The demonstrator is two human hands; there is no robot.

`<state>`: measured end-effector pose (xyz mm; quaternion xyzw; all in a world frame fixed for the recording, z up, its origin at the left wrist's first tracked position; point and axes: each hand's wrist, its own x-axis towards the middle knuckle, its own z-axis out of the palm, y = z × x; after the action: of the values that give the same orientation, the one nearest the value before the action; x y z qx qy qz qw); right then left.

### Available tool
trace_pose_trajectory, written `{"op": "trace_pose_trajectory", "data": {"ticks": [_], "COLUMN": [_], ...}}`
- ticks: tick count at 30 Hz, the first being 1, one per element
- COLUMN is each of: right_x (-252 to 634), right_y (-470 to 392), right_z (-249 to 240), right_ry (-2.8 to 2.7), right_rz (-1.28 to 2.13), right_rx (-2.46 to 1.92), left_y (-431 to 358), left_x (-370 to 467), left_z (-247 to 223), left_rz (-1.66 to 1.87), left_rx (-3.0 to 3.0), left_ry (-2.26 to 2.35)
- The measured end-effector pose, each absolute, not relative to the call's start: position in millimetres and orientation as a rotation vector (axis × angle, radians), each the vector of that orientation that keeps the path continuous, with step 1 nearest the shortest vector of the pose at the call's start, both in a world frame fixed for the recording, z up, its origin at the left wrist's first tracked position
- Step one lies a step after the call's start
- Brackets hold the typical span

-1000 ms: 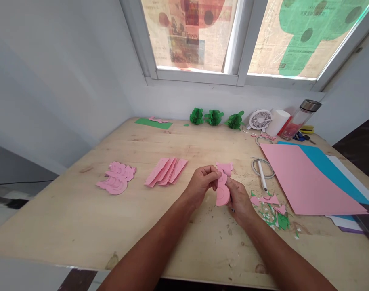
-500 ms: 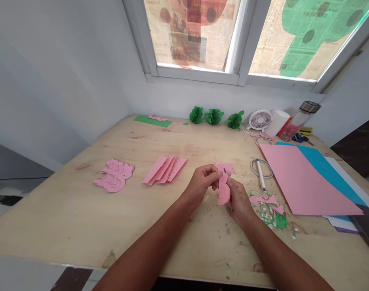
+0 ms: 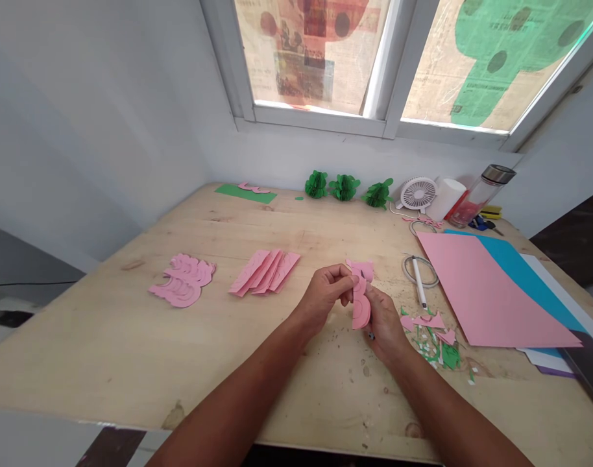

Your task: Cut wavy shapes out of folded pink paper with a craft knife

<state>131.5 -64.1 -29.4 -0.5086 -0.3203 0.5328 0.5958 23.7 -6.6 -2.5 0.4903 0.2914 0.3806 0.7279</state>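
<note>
A folded pink paper cutout (image 3: 361, 311) with a scalloped edge stands upright between my hands. My left hand (image 3: 329, 287) is closed, pinching its upper left edge with thumb and forefinger. From the other side, the fingers of my right hand (image 3: 385, 318) are closed on its right edge. A small dark grey thing (image 3: 371, 335) peeks out under that hand; its kind is hidden. Just beyond my fingertips is another pink paper piece (image 3: 363, 268), partly covered. Further left lie folded pink paper strips (image 3: 265, 272) and a cluster of layered scalloped pink cutouts (image 3: 184, 280).
Green and pink scraps (image 3: 435, 340) lie right of my hands, below a white pen (image 3: 419, 282) and coiled cable. Large pink sheets (image 3: 486, 292) cover the right side. Green paper ornaments (image 3: 344, 187), a fan (image 3: 418, 192) and a bottle (image 3: 481, 194) line the back.
Almost nothing differs. The pink cutout has turned very slightly in my fingers, and the camera view has shifted a little; both hands keep their hold.
</note>
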Motion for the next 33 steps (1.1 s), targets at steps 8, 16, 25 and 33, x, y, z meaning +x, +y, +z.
{"op": "trace_pose_trajectory", "data": {"ticks": [8, 16, 25, 33], "right_x": [130.8, 130.8, 130.5, 129.9], "right_y": [-64.1, -64.3, -64.1, -64.5], "right_z": [-27.8, -27.5, -26.5, -28.1], "right_ry": [-0.709, -0.729, -0.686, -0.688], "right_rz": [1.246, 1.259, 1.308, 1.326], "right_rx": [-1.184, -1.15, -1.137, -1.156], "left_y": [-7.0, -5.6, -7.0, -7.1], "left_x": [23.4, 23.4, 22.7, 23.7], "left_z": [-2.7, -3.4, 0.0, -0.7], "left_rz": [0.836, 0.832, 0.866, 0.893], "left_rx": [1.083, 1.069, 1.024, 1.012], "left_ry": [0.636, 0.637, 0.643, 0.655]}}
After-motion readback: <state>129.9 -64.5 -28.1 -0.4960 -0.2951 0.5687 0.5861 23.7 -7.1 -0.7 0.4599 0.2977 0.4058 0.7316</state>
